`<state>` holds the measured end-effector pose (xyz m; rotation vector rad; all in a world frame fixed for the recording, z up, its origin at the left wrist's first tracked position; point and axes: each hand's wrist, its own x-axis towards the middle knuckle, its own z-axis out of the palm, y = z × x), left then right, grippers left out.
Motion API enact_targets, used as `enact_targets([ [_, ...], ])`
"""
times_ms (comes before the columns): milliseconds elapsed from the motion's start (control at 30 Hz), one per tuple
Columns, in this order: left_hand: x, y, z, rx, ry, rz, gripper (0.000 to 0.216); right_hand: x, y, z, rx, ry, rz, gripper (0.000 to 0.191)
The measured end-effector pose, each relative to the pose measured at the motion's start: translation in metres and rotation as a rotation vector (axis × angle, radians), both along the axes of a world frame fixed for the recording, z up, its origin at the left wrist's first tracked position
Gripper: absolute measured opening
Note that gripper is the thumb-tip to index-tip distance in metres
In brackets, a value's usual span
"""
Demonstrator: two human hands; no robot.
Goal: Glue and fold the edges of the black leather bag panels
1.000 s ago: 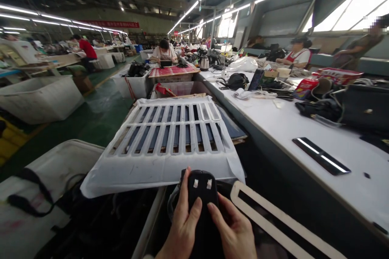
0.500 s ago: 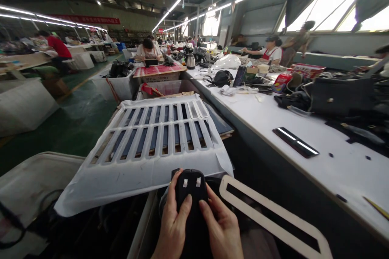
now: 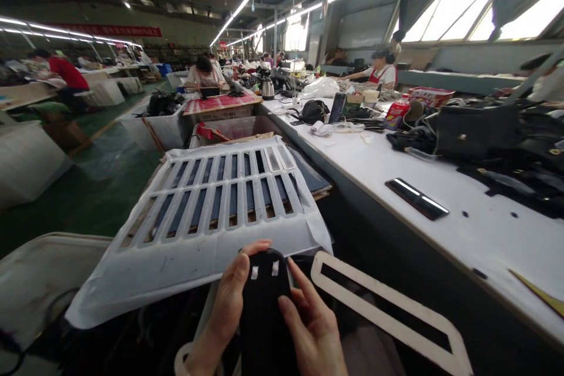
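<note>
A black flat piece with two small rectangular slots near its rounded top (image 3: 263,305) stands upright at the bottom centre. My left hand (image 3: 224,311) grips its left edge, thumb curled over the top. My right hand (image 3: 311,329) holds its right edge with fingers pressed along the face. Just beyond lies a white slotted cutting template (image 3: 211,211), and a long pale frame-shaped pattern (image 3: 383,311) lies to the right of my hands.
A long white worktable (image 3: 440,188) runs along the right with a black strip (image 3: 416,198), black bags (image 3: 476,129) and clutter. White bins (image 3: 26,282) stand at left on a green floor. Several other people work at tables farther back.
The camera has swung right and down a little. My hands have tilted the black piece slightly, and my left thumb now hooks over its top edge.
</note>
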<state>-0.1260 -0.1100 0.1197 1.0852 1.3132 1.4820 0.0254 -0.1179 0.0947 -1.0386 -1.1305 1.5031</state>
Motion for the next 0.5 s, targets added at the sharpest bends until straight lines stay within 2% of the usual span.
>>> enact_targets([
  [67,-0.001,0.003,0.002,0.010,-0.010,-0.047,0.050,0.009,0.012,0.011,0.171,-0.213,0.025,0.060],
  [200,0.004,0.004,0.000,0.039,-0.002,-0.033,0.052,0.015,0.035,0.034,0.565,-0.543,0.010,0.047],
  [333,0.007,0.002,-0.002,0.027,-0.056,-0.033,0.055,0.007,0.037,0.040,0.823,-0.567,-0.094,0.028],
  [500,0.008,0.002,0.001,0.023,-0.103,-0.050,0.056,0.006,0.029,0.042,0.919,-0.526,-0.118,0.023],
])
